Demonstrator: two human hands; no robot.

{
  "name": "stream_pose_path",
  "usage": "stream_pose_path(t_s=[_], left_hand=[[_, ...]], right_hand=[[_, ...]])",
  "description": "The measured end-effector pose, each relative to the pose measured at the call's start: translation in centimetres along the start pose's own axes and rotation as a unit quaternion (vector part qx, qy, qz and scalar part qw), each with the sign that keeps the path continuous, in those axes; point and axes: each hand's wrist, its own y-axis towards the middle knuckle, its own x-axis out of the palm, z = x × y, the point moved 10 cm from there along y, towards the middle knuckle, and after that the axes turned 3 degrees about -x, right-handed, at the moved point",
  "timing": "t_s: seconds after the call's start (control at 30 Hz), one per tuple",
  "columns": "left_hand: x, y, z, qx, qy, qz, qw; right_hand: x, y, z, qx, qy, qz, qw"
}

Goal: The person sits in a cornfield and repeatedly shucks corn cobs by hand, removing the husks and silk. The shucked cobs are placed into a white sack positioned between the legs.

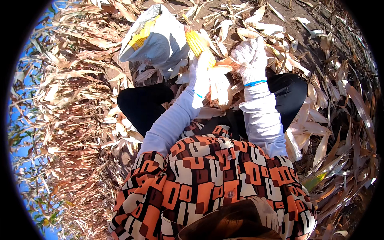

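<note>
My left hand [198, 72], in a white knitted glove, is closed around the lower part of a yellow ear of corn [196, 43]. The kernels are bare at its upper end, where some brownish silk clings. Peeled husk [220, 82] hangs from the base of the ear between my hands. My gloved right hand [250, 57] is clenched on a strip of dry husk [224, 64] that stretches across from the ear. Beyond my left hand stands a white sack [168, 39] with its mouth folded open, and yellow ears of corn [144, 34] show inside it.
My bent legs in black trousers [147, 103] frame the work on both sides. Loose dry husks [267, 28] litter the brown soil [300, 36] ahead and to the right. Dried corn stalks and leaves [81, 126] are heaped thickly along the left.
</note>
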Motion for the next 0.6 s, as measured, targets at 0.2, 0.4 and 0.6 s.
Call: stream_pose_path(t_s=[0.2, 0.4, 0.6], left_hand=[[-5.7, 4.1, 3.0, 0.112, -0.207, 0.067, 0.97], [-3.4, 3.6, 5.8, 0.118, 0.154, -0.004, 0.981], [3.5, -0.4, 4.2, 0.034, 0.552, -0.063, 0.831]], right_hand=[[-0.6, -3.1, 5.9, 0.154, -0.238, -0.003, 0.959], [-1.1, -0.2, -1.2, -0.114, -0.6, -0.021, 0.792], [0.2, -2.6, 3.2, -0.035, -0.321, -0.011, 0.947]])
